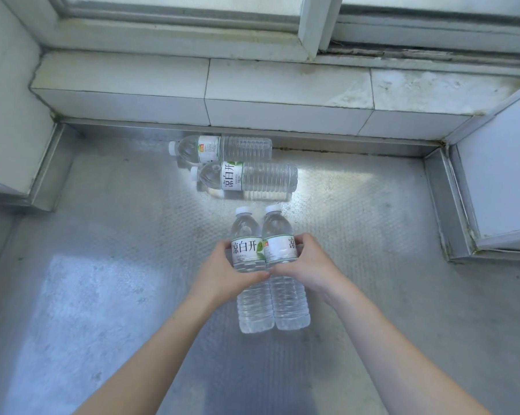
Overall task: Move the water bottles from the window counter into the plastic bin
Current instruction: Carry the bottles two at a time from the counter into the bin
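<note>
Two clear water bottles with white caps and white-green labels lie side by side at the middle of the steel counter (103, 295), caps pointing away from me. My left hand (223, 274) grips the left bottle (249, 283) around its label. The right bottle (285, 280) is gripped by my right hand (309, 265) at its label; the thumbs meet under the labels. Two more bottles lie on their sides farther back, caps to the left: one (246, 181) just beyond the held pair, the other (223, 149) against the counter's back edge. The plastic bin is not in view.
A white tiled ledge (252, 94) and a window frame (312, 25) run along the back. A raised steel rim borders the counter at left and right. A white panel (501, 181) stands at the right, a white wall corner (10, 115) at the left.
</note>
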